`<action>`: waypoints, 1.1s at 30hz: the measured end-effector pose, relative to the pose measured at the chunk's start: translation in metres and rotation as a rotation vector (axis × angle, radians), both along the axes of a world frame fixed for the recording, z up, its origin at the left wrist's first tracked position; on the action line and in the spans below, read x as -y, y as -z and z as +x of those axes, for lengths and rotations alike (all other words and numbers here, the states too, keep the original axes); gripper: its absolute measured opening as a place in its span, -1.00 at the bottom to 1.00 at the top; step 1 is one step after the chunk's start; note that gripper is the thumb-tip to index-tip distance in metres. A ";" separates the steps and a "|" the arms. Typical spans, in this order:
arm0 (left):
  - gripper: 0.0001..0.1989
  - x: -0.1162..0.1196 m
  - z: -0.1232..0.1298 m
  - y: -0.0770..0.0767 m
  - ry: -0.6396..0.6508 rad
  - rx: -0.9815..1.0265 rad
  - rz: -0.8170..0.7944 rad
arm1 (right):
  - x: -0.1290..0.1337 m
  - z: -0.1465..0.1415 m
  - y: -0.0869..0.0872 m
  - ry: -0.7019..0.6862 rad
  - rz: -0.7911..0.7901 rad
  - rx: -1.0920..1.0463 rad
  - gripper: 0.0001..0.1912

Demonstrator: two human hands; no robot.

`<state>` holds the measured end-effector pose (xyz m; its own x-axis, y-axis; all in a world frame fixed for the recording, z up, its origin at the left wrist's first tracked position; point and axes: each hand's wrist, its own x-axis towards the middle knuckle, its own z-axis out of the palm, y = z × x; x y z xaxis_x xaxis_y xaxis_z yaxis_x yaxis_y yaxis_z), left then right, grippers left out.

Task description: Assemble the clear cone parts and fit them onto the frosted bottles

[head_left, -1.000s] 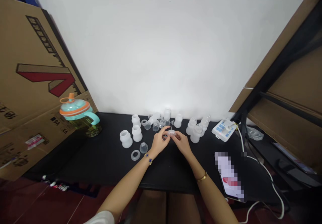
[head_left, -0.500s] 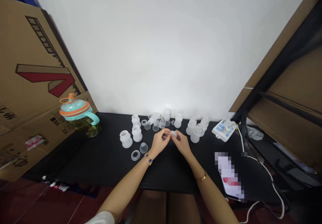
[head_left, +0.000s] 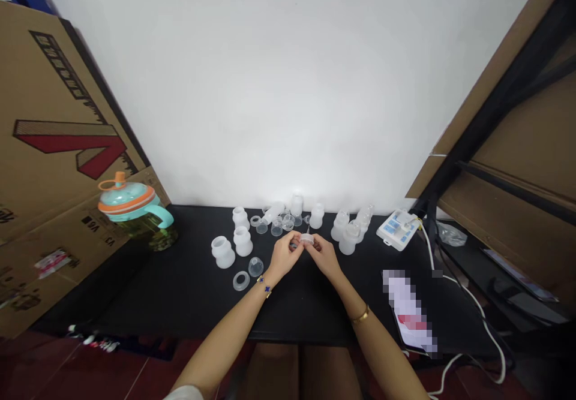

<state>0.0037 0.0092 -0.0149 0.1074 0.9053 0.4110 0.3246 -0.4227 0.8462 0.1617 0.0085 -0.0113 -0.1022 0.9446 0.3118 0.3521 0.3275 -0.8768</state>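
Note:
Above the black table, my left hand (head_left: 287, 251) and my right hand (head_left: 323, 252) meet with fingertips closed on opposite sides of a translucent white bottle collar (head_left: 307, 239). A thin pointed part sticks up from it; what it is I cannot make out. Left of my hands stand white baby bottles without tops (head_left: 224, 252). Nearer my left wrist lie a clear dome cap (head_left: 256, 267) and a loose ring collar (head_left: 241, 280). Clear caps and rings (head_left: 277, 226) are scattered behind my hands. To the right, bottles with tops fitted (head_left: 349, 238) stand in a group.
A teal and orange lidded jug (head_left: 135, 208) stands at the left by a cardboard box (head_left: 54, 148). On the right are a white and blue case (head_left: 398, 229), a phone (head_left: 409, 313) and a white cable (head_left: 481, 313). A white wall (head_left: 288, 100) rises behind the table.
The collar between my fingers has turned more level, its thin part now pointing up instead of to the right. The view has shifted slightly; the bottles and caps stay put.

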 end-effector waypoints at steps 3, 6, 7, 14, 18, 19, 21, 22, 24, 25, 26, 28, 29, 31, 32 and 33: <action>-0.89 0.001 0.000 -0.001 -0.002 0.014 -0.012 | 0.002 0.000 -0.001 0.009 0.015 0.032 -0.76; -0.90 0.002 0.000 -0.003 0.016 0.041 -0.030 | 0.003 0.000 -0.002 0.008 0.031 0.050 -0.74; -0.90 0.003 0.000 -0.004 0.026 0.052 -0.036 | 0.004 0.000 -0.003 0.008 0.034 0.053 -0.74; -0.89 0.001 0.001 -0.003 0.052 0.119 -0.084 | 0.006 -0.002 -0.004 0.008 0.059 0.044 -0.77; -0.89 0.000 0.002 -0.001 0.071 0.155 -0.100 | 0.006 -0.002 -0.003 0.017 0.065 0.053 -0.78; -0.89 0.001 0.002 -0.002 0.072 0.159 -0.103 | 0.006 -0.002 -0.003 0.021 0.067 0.057 -0.78; -0.87 0.002 0.002 -0.003 0.069 0.159 -0.109 | 0.005 -0.002 -0.003 0.026 0.067 0.063 -0.77; -0.87 0.002 0.002 -0.004 0.068 0.158 -0.111 | 0.005 -0.002 -0.003 0.027 0.066 0.064 -0.77; -0.86 0.003 0.002 -0.005 0.066 0.157 -0.111 | 0.005 -0.002 -0.002 0.023 0.065 0.061 -0.77; -0.86 0.004 0.003 -0.006 0.065 0.157 -0.108 | 0.005 -0.002 -0.002 0.020 0.065 0.059 -0.77; -0.86 0.003 0.003 -0.006 0.063 0.155 -0.104 | 0.005 -0.002 -0.002 0.020 0.066 0.057 -0.77; -0.86 0.003 0.003 -0.005 0.059 0.151 -0.094 | 0.005 -0.003 -0.002 0.023 0.067 0.058 -0.77; -0.86 0.003 0.003 -0.004 0.059 0.150 -0.091 | 0.005 -0.003 -0.002 0.025 0.066 0.059 -0.77; -0.85 0.002 0.003 -0.003 0.063 0.155 -0.091 | 0.006 -0.003 -0.001 0.027 0.066 0.060 -0.77; -0.85 0.002 0.003 -0.003 0.067 0.157 -0.092 | 0.006 -0.003 -0.001 0.028 0.066 0.061 -0.76; -0.85 0.002 0.003 -0.002 0.069 0.160 -0.095 | 0.006 -0.003 -0.001 0.030 0.066 0.063 -0.76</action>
<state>0.0063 0.0071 -0.0125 0.1108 0.9334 0.3412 0.1558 -0.3554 0.9217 0.1588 0.0024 -0.0099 -0.0956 0.9253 0.3670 0.4164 0.3721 -0.8295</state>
